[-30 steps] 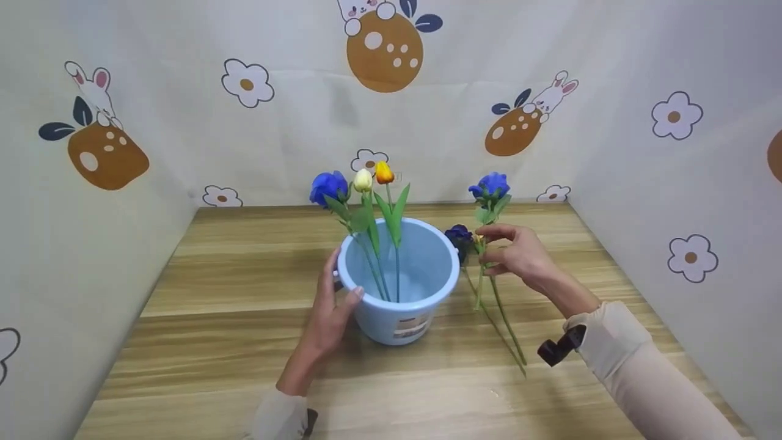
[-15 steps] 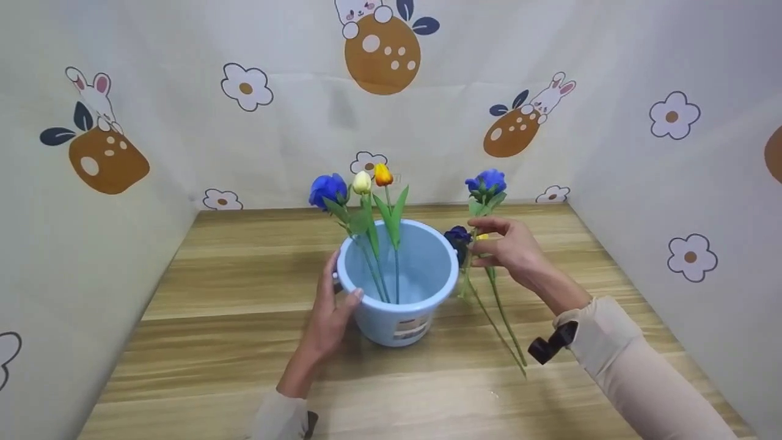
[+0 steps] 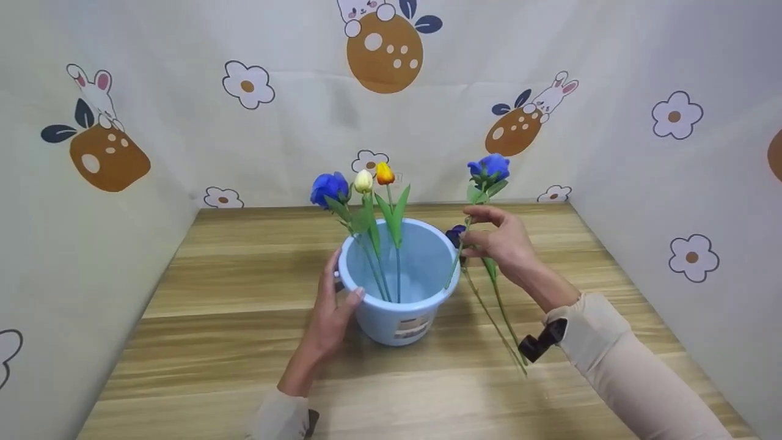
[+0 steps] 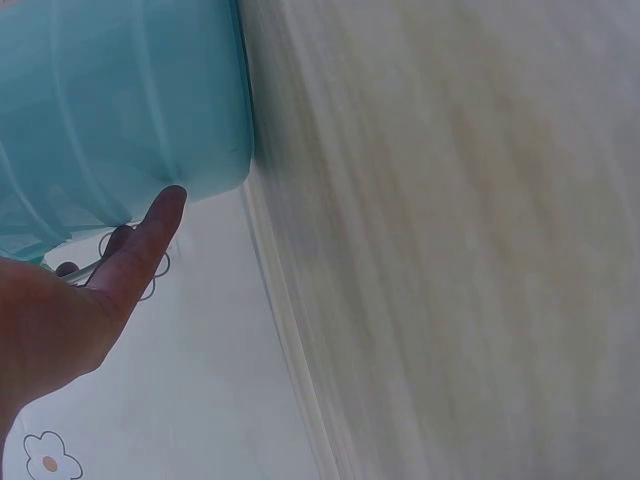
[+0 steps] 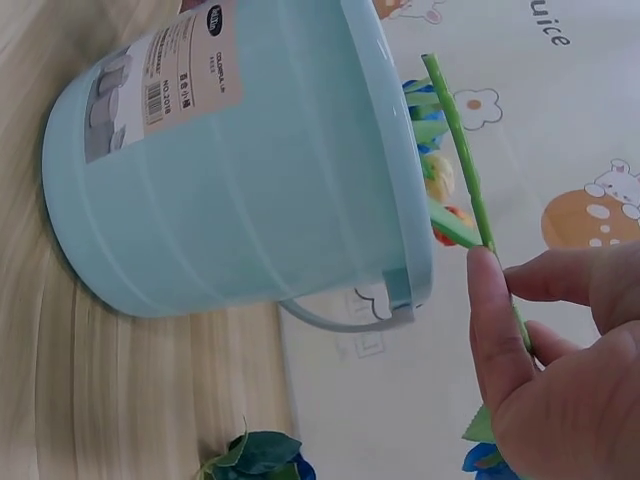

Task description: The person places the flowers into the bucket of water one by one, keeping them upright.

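A light blue bucket [image 3: 391,324] stands on the table; two tulips and a blue rose [image 3: 330,189] lean inside it. My left hand [image 3: 330,318] holds its left side, the thumb at the rim; in the left wrist view one finger [image 4: 150,235] lies straight along the wall. My right hand [image 3: 504,244] pinches the green stem [image 5: 468,160] of another blue rose [image 3: 489,168] between thumb and fingers. That rose is nearly upright, its bloom above the hand. The stem's lower end overlaps the bucket's right rim in the head view; the right wrist view shows it apart from the rim.
To the right of the bucket lie a dark blue rose [image 3: 456,235] and another flower with a green leaf [image 3: 490,269], partly hidden by the right hand. Their stems run towards the front of the wooden table [image 3: 214,360]. A patterned cloth [image 3: 293,134] hangs behind.
My right hand has moved left with the blue rose, lifting it slightly. Its stem has swung from over the loose flowers to the bucket's right rim. The left hand and bucket stay put.
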The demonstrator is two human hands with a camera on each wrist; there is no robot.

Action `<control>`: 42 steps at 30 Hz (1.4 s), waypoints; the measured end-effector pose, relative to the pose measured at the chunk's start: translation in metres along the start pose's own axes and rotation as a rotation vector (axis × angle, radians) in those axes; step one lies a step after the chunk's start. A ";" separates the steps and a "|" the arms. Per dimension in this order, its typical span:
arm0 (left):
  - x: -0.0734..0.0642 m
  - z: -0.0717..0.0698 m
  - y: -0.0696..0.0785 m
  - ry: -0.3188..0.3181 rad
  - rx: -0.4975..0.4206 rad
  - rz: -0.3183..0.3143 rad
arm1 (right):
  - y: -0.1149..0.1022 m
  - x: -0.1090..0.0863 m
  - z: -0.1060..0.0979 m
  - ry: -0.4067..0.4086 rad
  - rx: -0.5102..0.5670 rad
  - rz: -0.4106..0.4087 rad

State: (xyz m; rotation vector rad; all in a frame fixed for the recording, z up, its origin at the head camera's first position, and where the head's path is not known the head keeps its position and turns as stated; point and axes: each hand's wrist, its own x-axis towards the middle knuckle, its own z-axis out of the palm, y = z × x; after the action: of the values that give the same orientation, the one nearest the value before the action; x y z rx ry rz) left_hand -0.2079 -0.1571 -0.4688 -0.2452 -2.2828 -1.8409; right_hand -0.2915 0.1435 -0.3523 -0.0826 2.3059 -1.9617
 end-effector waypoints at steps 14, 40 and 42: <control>0.000 0.000 0.001 0.007 0.019 -0.021 | 0.001 0.000 0.017 0.022 -0.013 -0.094; 0.000 0.000 0.000 0.009 0.009 0.006 | 0.000 -0.006 0.059 -0.010 -0.420 -0.299; 0.000 0.000 0.001 0.012 0.009 0.000 | -0.003 -0.006 0.061 -0.025 -0.477 -0.296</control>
State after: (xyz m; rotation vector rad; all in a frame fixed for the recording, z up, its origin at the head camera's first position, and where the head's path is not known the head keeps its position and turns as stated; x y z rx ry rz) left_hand -0.2076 -0.1566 -0.4685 -0.2316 -2.2827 -1.8266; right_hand -0.2784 0.0839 -0.3590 -0.5104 2.8251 -1.4499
